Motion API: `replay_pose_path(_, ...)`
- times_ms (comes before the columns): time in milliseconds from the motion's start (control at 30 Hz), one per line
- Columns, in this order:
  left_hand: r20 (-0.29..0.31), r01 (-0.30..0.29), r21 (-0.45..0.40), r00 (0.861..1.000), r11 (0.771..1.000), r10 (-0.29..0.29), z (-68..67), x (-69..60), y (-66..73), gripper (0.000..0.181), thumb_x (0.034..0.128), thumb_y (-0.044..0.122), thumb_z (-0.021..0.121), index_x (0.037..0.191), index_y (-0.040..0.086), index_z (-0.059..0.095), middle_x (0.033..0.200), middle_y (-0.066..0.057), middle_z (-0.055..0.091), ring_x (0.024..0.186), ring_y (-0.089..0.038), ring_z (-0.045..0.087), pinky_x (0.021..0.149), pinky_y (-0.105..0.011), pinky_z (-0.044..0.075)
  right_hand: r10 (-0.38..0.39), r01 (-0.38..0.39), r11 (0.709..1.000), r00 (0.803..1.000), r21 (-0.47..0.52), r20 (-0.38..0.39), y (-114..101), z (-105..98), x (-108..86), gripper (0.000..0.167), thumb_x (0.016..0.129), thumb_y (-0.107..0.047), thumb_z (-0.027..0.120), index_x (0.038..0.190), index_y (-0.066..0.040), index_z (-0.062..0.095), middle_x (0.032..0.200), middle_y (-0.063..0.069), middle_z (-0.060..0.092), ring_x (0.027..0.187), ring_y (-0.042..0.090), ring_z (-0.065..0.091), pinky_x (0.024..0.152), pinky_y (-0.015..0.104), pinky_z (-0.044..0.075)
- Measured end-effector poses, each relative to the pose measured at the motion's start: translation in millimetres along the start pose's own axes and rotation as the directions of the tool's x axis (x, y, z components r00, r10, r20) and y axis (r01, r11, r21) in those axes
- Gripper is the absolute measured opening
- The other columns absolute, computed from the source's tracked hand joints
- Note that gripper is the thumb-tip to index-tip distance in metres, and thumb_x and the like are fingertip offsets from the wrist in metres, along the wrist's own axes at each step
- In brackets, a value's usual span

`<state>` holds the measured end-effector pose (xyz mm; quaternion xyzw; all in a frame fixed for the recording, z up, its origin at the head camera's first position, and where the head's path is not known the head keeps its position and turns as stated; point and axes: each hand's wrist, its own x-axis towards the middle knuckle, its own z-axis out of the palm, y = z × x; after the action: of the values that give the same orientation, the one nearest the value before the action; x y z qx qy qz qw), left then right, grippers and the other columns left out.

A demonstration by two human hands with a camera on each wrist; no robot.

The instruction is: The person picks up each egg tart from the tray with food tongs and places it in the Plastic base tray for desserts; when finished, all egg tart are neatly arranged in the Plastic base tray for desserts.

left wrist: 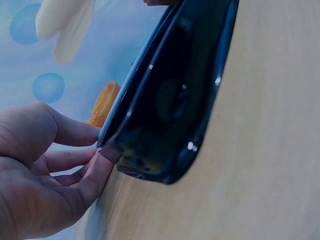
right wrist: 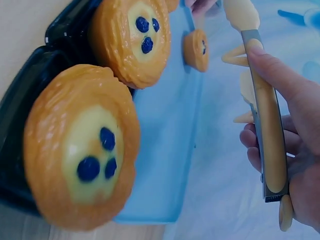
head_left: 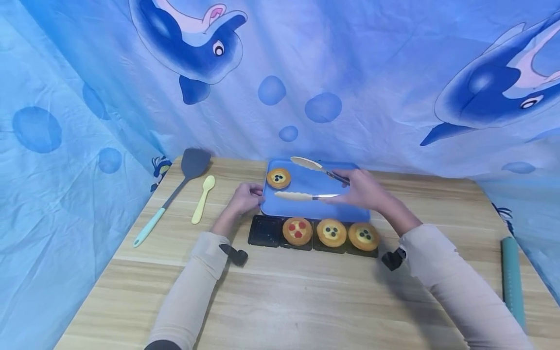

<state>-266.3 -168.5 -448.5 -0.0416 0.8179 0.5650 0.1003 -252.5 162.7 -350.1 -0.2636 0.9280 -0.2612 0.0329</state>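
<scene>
Left edge of the desk (head_left: 297, 296): we saw the spatula (head_left: 183, 182) and yellow spoon (head_left: 203, 200) lying there.
Left hand (head_left: 245, 198): we found its thumb and fingers pinching the blue tray (head_left: 315, 211) at its left edge; the rim looked thin and stiff.
Black tray (head_left: 265, 230): it ran along the blue tray's near edge, leftmost compartment bare, the other three bearing tarts (head_left: 331, 233).
Lone tart (head_left: 278, 179): it sat at the blue tray's far left corner. We judged it light, firm in the crust, glossy enough to slip; the sides of the crust seemed the best hold, clear of the topping.
Tongs (right wrist: 269, 130): their arms stood spread over the blue tray, touching no tart; we expected the scalloped tips to grip gently.
Right hand (head_left: 360, 189): we saw it wrapped round the tongs' handles.
</scene>
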Motion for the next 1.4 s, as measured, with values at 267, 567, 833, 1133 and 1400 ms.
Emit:
replay_pose_path(267,-0.01,-0.004,0.019,1.0,1.0,0.004,0.9,-1.0,-0.1,0.043,0.0856,-0.005,0.063,0.127,-0.01,0.057,0.109,-0.021,0.059,0.092,-0.029,0.061,0.071,-0.032,0.06,0.028,-0.028,1.0,0.999,0.008,0.017,4.2,16.6,24.2,0.095,0.072,-0.055,0.084,0.145,-0.004,0.049,0.052,-0.004,0.032,0.045,0.012,0.024,0.041,0.025,0.03)
replay_pose_path(567,-0.008,-0.014,0.009,1.0,1.0,0.014,1.3,-0.4,0.2,0.042,0.0854,-0.005,0.064,0.126,-0.011,0.057,0.108,-0.021,0.059,0.091,-0.028,0.061,0.071,-0.031,0.06,0.048,-0.046,0.997,0.998,-0.059,0.033,12.0,34.2,40.2,0.092,0.074,-0.051,0.084,0.143,-0.001,0.05,0.055,-0.002,0.041,0.047,0.012,0.033,0.043,0.025,0.034)
replay_pose_path(833,-0.012,-0.007,-0.001,1.0,1.0,0.007,0.6,-0.3,-0.8,0.043,0.0844,-0.006,0.064,0.126,-0.011,0.057,0.108,-0.021,0.059,0.092,-0.028,0.061,0.071,-0.031,0.059,0.082,-0.081,0.996,0.996,-0.024,0.033,11.4,46.5,48.1,0.08,0.078,-0.04,0.084,0.141,-0.002,0.053,0.059,0.002,0.046,0.046,0.013,0.035,0.041,0.024,0.033)
replay_pose_path(1133,-0.009,-0.003,-0.002,1.0,1.0,0.003,2.2,-0.4,0.7,0.043,0.0849,-0.006,0.065,0.127,-0.011,0.057,0.11,-0.021,0.06,0.094,-0.029,0.061,0.072,-0.031,0.059,0.08,-0.08,0.997,0.997,-0.01,0.024,9.8,49.1,50.0,0.071,0.081,-0.035,0.083,0.137,-0.001,0.057,0.065,0.006,0.054,0.047,0.014,0.04,0.042,0.025,0.034)
replay_pose_path(1400,-0.007,0.005,-0.014,1.0,1.0,-0.005,0.5,-1.8,1.9,0.044,0.0851,-0.006,0.064,0.128,-0.011,0.056,0.11,-0.021,0.059,0.092,-0.028,0.061,0.071,-0.032,0.06,0.055,-0.055,0.998,0.998,-0.032,0.011,7.7,40.5,48.1,0.07,0.083,-0.039,0.08,0.138,-0.003,0.056,0.055,0.003,0.047,0.041,0.012,0.033,0.037,0.022,0.031)
